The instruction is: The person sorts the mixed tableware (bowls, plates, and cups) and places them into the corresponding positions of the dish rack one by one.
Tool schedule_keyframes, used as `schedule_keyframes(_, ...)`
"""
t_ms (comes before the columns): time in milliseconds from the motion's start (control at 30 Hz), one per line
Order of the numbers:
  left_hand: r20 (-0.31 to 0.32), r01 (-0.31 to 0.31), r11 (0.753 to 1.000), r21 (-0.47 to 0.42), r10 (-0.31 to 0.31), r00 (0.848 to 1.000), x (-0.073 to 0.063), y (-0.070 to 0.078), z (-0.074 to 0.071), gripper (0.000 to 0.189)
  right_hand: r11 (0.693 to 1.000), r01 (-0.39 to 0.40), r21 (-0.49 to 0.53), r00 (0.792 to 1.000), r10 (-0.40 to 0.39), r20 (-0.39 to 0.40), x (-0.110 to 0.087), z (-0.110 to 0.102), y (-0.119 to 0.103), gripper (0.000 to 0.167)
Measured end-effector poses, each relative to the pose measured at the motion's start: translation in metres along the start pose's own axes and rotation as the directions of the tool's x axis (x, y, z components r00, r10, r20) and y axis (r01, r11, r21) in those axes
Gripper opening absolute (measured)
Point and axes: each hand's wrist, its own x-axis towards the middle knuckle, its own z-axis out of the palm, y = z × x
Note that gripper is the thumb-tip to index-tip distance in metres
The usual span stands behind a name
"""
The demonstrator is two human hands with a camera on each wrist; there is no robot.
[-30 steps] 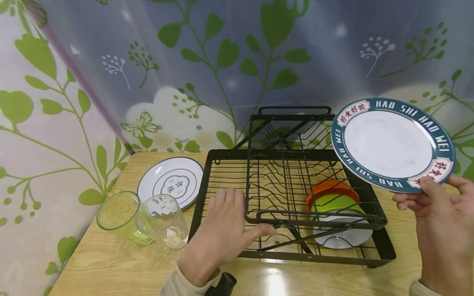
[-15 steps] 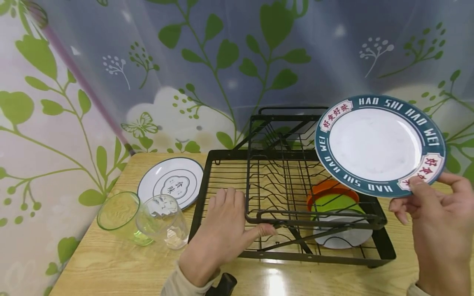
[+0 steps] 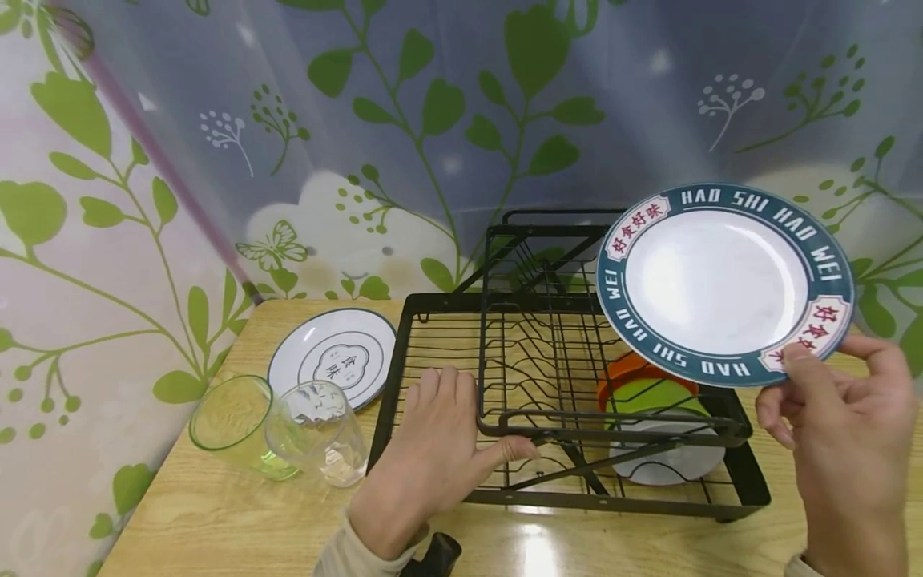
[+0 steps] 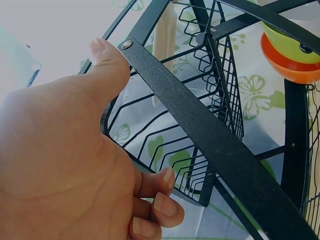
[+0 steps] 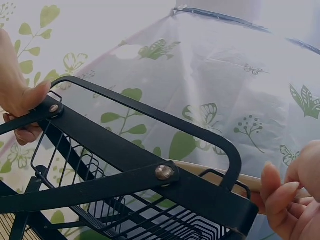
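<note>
One teal-rimmed plate [image 3: 717,280] is pinched at four o'clock by the right hand [image 3: 847,421]; the left hand [image 3: 433,461] grips the dish rack [image 3: 613,433] at eight o'clock.

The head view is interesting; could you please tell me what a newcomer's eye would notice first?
Most likely the teal-rimmed plate, held up by the right hand at the right of the view, its lettering facing the camera. Next would probably come the orange bowl and green bowl, bright in the right end of the black rack. The green glass and clear glass to its left seem less striking.
</note>
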Motion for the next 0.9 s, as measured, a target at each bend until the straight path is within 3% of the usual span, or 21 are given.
schedule_keyframes(467, 0.020, 0.007, 1.000, -0.008, -0.007, 1.000, 0.0011, -0.0009, 0.0004, 0.084, 0.997, 0.064, -0.048, 0.995, -0.060, 0.079, -0.0062, 0.0060, -0.0008, 0.027)
schedule_keyframes(733, 0.012, 0.017, 1.000, -0.010, -0.017, 1.000, 0.0008, 0.0005, -0.0001, 0.066, 0.998, 0.043, -0.050, 0.996, -0.039, 0.076, -0.0081, 0.0086, -0.0012, 0.027)
schedule_keyframes(900, 0.001, 0.011, 1.000, -0.011, -0.011, 1.000, 0.0003, 0.0002, 0.0003, 0.067, 0.992, 0.014, -0.129, 0.998, -0.006, 0.062, -0.0101, 0.0107, -0.0020, 0.030)
